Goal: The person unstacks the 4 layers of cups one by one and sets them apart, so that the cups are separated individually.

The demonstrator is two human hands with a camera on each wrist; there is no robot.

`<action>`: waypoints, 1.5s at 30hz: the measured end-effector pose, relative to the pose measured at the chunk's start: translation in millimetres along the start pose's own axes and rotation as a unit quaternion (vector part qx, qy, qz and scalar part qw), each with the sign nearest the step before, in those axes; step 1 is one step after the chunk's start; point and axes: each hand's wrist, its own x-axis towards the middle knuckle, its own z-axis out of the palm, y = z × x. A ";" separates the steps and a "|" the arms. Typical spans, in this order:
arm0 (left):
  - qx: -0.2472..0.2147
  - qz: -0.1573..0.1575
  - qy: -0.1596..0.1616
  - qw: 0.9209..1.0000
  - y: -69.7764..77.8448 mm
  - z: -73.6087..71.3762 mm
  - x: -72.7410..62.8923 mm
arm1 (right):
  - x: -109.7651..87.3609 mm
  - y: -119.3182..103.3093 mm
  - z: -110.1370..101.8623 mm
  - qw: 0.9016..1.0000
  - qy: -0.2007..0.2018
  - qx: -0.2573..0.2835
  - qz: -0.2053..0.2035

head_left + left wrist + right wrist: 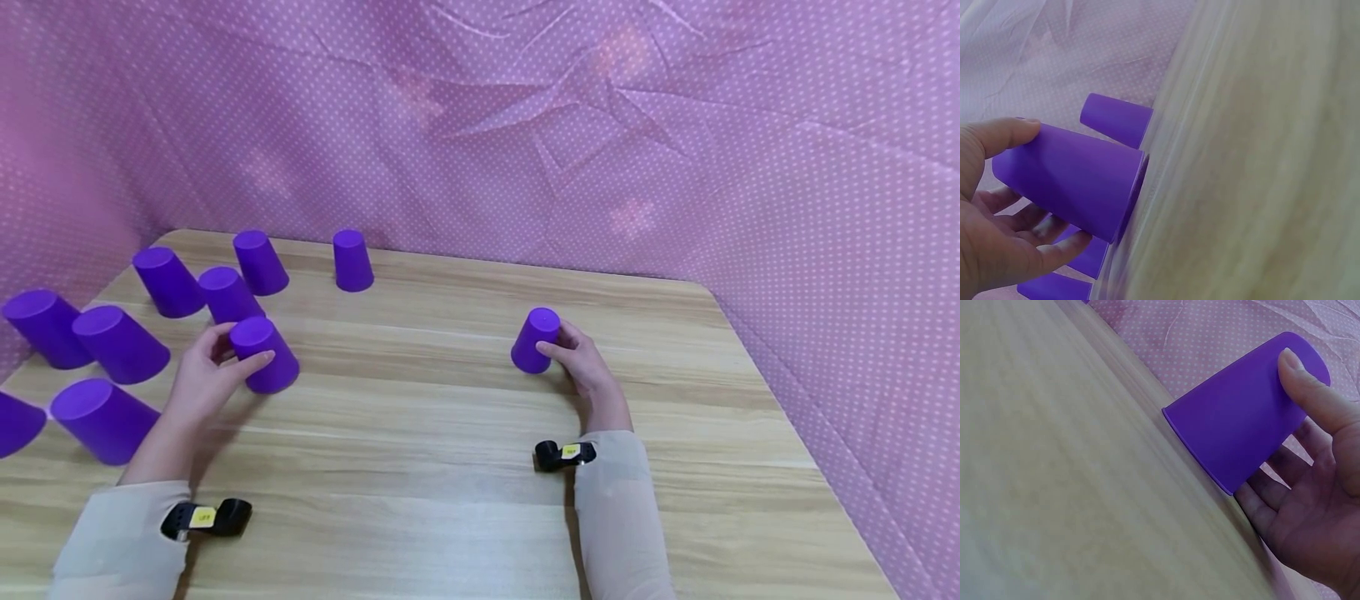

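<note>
At the left of the head view, my left hand grips an upside-down purple cup, thumb on its near side. In the left wrist view that cup has its rim at the tabletop; whether it touches cannot be told. My right hand holds another upside-down purple cup right of the table's middle. The right wrist view shows the thumb high on this cup and the other fingers on its far side, partly hidden. Its rim is at the table surface.
Several more upside-down purple cups stand on the left, among them a near one beside my left forearm and a far one by the back edge. The wooden table is bordered by a pink dotted cloth at back and sides.
</note>
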 end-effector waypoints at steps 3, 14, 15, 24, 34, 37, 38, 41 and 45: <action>0.004 -0.007 -0.001 1.000 3.8 -1.0 -2.7 | -0.4 -0.4 -0.3 1.000 -0.003 0.002 -0.001; -0.011 0.003 0.003 1.000 -5.0 2.5 -2.6 | -1.8 1.3 -2.0 1.000 -0.004 -0.002 0.002; -0.007 -0.002 0.002 1.000 -2.9 2.2 -3.8 | -2.1 1.4 -2.0 1.000 -0.004 -0.003 0.001; -0.012 -0.002 0.005 1.000 -6.0 2.7 -3.2 | -2.6 0.0 -1.6 1.000 -0.006 0.005 -0.010; -0.012 -0.006 0.004 1.000 -3.2 1.9 -5.2 | -2.8 -2.0 -1.7 1.000 -0.007 0.006 -0.010; -0.014 0.001 0.006 1.000 -2.6 2.1 -5.2 | -2.9 -1.8 -1.8 1.000 -0.005 0.007 -0.007; -0.013 0.000 0.006 1.000 -2.5 2.0 -5.0 | -2.9 -1.7 -1.9 1.000 -0.006 0.006 -0.006; -0.012 -0.001 0.005 1.000 -2.7 1.4 -4.7 | -2.8 -2.0 -1.5 1.000 -0.003 0.006 -0.001; -0.011 -0.006 0.005 1.000 -0.9 0.9 -6.0 | -2.5 -3.0 -0.3 1.000 0.003 0.009 0.003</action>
